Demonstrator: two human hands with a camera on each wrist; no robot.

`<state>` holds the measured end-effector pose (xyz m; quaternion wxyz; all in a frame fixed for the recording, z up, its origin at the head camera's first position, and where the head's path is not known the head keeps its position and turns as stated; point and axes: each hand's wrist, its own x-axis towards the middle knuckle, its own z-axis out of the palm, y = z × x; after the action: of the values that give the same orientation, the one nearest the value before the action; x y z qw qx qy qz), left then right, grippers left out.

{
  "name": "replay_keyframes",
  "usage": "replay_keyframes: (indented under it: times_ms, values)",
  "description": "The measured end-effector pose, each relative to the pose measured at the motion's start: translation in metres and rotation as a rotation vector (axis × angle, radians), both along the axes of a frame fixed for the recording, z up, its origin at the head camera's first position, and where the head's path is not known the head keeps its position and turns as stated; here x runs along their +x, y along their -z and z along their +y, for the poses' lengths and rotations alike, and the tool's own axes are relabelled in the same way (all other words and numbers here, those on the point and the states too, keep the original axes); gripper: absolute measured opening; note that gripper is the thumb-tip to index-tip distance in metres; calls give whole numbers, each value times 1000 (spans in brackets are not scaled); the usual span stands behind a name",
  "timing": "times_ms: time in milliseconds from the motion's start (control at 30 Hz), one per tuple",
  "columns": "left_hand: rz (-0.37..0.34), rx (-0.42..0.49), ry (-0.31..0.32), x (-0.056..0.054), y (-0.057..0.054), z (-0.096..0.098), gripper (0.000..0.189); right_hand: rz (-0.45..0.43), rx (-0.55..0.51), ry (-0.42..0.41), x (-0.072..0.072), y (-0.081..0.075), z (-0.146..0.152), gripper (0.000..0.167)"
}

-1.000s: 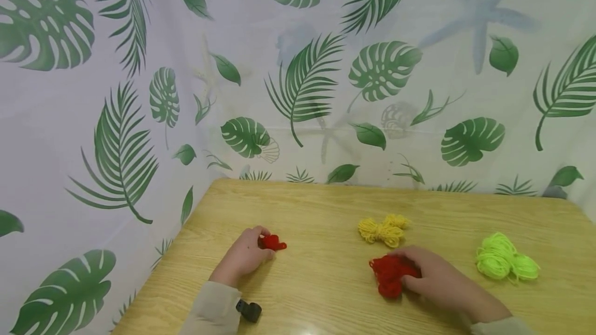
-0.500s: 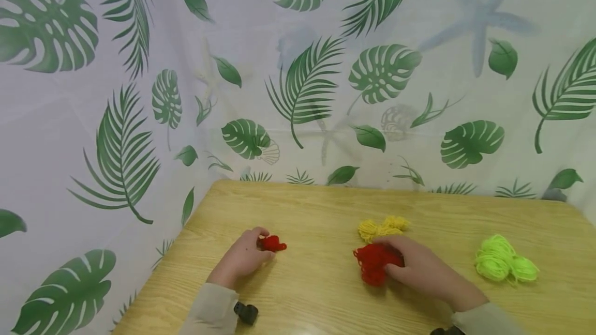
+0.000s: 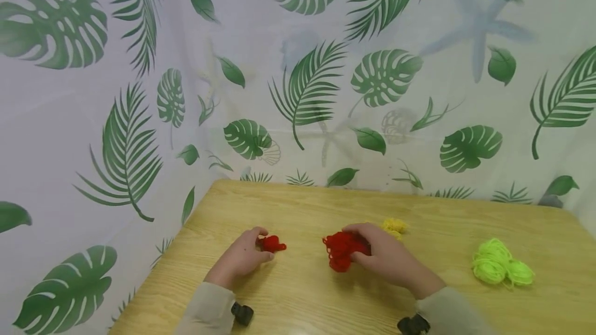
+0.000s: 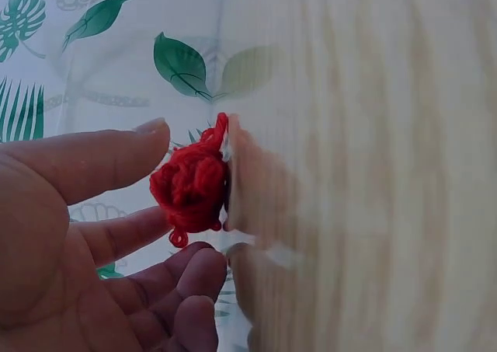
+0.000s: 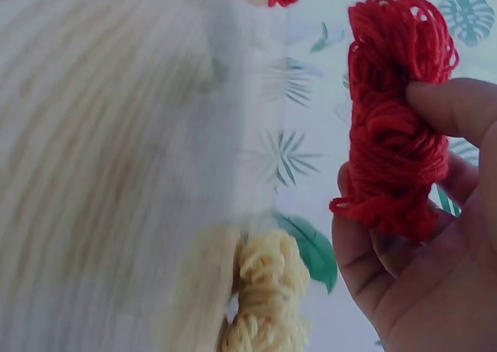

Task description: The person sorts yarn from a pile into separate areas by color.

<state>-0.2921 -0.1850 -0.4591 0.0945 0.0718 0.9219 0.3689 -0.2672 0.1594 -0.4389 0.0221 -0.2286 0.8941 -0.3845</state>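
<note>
My right hand grips a skein of red yarn above the table. In the right wrist view the thumb presses one side of that red skein, with fingers behind it; loose loops stick out at its top. My left hand lies at the left beside a smaller bundle of red yarn. From the left wrist view, this small bundle rests on the tabletop, and the thumb stands apart from it. The fingers are loosely bent around its near side; whether the index finger touches it, I cannot tell.
Yellow yarn lies behind my right hand, partly hidden by it. Farther right on the wooden table sits a neon green yarn bundle. A leaf-print curtain hangs along the back and left edges.
My right hand has carried the red skein leftward and slightly away from me, passing in front of the yellow yarn. The left hand and the small red bundle stay almost in place.
</note>
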Motion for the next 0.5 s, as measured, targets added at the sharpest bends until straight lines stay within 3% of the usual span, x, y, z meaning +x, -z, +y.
replay_keyframes:
  times_ms: [300,500]
  values:
    - [46,-41,-25,5,5,-6,61,-10,-29,-27,-3,7,-33,41]
    - [81,-84,-19,11,2,-7,61,12,-23,-23,-11,10,-62,41]
